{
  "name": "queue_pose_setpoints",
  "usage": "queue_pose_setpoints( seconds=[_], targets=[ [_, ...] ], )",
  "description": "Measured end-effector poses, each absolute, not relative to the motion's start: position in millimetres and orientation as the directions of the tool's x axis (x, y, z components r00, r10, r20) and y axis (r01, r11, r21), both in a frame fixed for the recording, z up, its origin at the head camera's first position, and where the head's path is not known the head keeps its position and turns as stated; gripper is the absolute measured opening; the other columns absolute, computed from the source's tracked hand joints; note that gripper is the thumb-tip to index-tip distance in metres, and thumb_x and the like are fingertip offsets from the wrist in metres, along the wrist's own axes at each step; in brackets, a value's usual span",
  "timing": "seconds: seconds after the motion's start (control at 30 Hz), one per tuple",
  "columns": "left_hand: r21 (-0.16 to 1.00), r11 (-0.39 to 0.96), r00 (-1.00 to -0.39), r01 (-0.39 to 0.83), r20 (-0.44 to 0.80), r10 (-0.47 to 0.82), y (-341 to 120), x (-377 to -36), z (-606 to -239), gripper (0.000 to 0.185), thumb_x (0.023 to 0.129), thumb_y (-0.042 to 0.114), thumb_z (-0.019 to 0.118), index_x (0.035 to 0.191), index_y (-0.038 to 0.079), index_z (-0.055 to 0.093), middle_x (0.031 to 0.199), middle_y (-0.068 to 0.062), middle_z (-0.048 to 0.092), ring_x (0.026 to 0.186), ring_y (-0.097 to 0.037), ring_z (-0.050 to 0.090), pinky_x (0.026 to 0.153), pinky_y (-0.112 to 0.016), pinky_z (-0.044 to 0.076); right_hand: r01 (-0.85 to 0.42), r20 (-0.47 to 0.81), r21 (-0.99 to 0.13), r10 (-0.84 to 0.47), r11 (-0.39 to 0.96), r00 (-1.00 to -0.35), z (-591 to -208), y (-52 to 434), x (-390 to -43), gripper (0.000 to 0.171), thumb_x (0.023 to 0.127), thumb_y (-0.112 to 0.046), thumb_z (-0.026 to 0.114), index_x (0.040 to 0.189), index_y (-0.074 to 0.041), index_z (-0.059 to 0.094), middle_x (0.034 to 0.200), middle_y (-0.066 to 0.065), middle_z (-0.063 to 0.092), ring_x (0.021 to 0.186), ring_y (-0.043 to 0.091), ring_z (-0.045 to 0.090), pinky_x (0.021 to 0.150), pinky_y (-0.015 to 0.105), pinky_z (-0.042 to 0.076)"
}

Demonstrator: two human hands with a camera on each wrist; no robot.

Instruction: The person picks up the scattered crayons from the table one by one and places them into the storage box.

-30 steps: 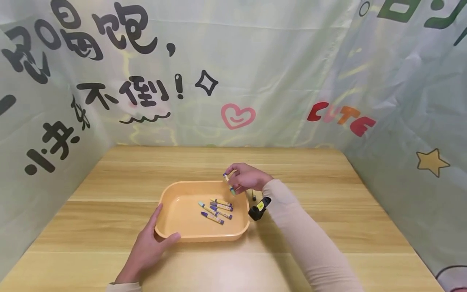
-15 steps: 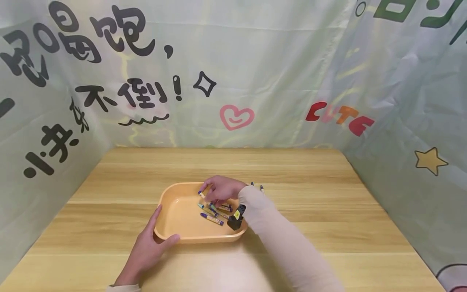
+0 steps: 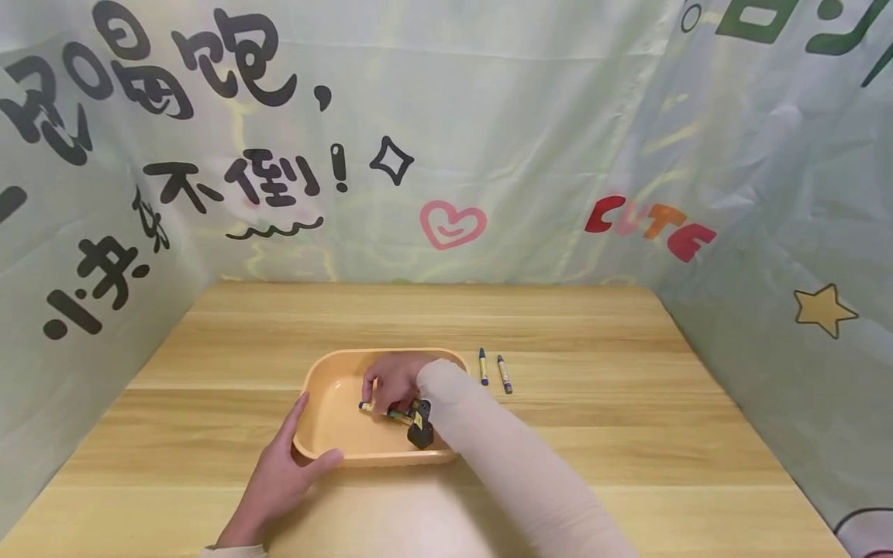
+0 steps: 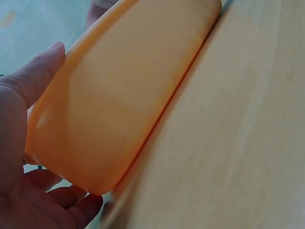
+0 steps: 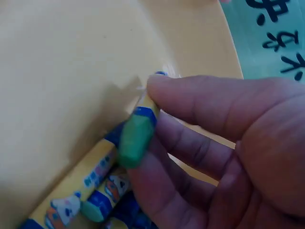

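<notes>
A pale orange plastic tray [image 3: 328,438] sits on the table, and my left hand [image 3: 282,469] grips its near left corner. In the left wrist view, the thumb [image 4: 43,71] lies along the rim while the other fingers curl at the tray's end. Down inside the tray, my right hand [image 3: 398,378] pinches a green crayon [image 5: 137,140] with a yellow and blue wrapper. The crayon is tilted just over several other crayons [image 5: 78,183] lying on the tray floor. In the head view the right hand and wrist camera hide most of these crayons.
To the right of the tray, a blue crayon [image 3: 483,366] and a darker crayon [image 3: 504,374] lie on the wooden table [image 3: 593,403]. A printed fabric backdrop [image 3: 530,155] encloses the table at the back and sides.
My right hand has carried the green crayon from above the tray's back right rim leftward and down into it. Two crayons on the table are now uncovered. The left hand stays on the tray.
</notes>
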State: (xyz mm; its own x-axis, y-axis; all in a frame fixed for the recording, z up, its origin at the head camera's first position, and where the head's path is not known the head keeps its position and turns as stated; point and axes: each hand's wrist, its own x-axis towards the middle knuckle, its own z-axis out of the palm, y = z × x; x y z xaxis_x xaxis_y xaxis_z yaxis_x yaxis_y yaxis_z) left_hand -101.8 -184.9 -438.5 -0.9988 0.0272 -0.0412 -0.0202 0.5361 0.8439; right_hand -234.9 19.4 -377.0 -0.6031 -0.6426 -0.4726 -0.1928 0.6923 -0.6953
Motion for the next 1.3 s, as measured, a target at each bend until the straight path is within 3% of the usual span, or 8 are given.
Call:
queue_pose_setpoints(
  seconds=[0.13,0.5,0.83,1.03,1.3],
  targets=[
    [0.845,0.534,-0.999,-0.02,-0.04,0.026,-185,-101,-438,0.102,0.083,0.041,0.076,0.158,0.023,0.008,0.151,-0.03,0.026,0.13,-0.046,0.039,0.105,-0.058,0.03,-0.283,-0.451,-0.639,-0.646,0.715,-0.615,-378,15,-234,0.018,0.08,-0.001,0.076,0.092,-0.009,0.065,0.063,-0.004,0.05,0.051,0.008,0.043,0.048,0.02,0.038],
    [0.846,0.533,-0.998,-0.015,-0.041,0.037,-184,-101,-441,0.101,0.084,0.041,0.075,0.158,0.024,0.007,0.151,-0.03,0.025,0.129,-0.047,0.039,0.105,-0.06,0.03,-0.284,-0.455,-0.595,-0.607,0.752,-0.652,-383,9,-232,0.025,0.073,0.002,0.083,0.075,-0.008,0.06,0.066,-0.005,0.051,0.048,0.007,0.04,0.043,0.019,0.033],
    [0.846,0.533,-0.999,-0.005,-0.03,0.038,-183,-99,-442,0.103,0.084,0.04,0.075,0.158,0.02,0.006,0.149,-0.033,0.026,0.126,-0.049,0.043,0.103,-0.058,0.033,-0.286,-0.429,-0.662,-0.663,0.693,-0.613,-374,30,-240,0.011,0.091,-0.014,0.068,0.087,-0.009,0.06,0.065,0.004,0.057,0.053,0.011,0.049,0.051,0.023,0.043],
    [0.854,0.52,-0.999,-0.008,-0.031,0.035,-183,-100,-441,0.103,0.084,0.039,0.076,0.158,0.02,0.007,0.149,-0.032,0.028,0.123,-0.045,0.048,0.101,-0.053,0.038,-0.245,-0.38,-0.705,-0.646,0.666,-0.662,-360,58,-252,0.008,0.095,-0.016,0.063,0.097,-0.009,0.061,0.09,0.006,0.064,0.072,0.02,0.065,0.063,0.03,0.054],
    [0.854,0.52,-0.999,-0.022,-0.039,0.021,-182,-103,-438,0.104,0.082,0.041,0.076,0.158,0.021,0.007,0.15,-0.03,0.028,0.123,-0.042,0.049,0.102,-0.051,0.038,-0.12,-0.308,-0.797,-0.57,0.592,-0.762,-349,103,-267,0.013,0.096,-0.015,0.06,0.104,-0.004,0.06,0.104,0.019,0.063,0.075,0.022,0.064,0.064,0.032,0.055]
  ],
)
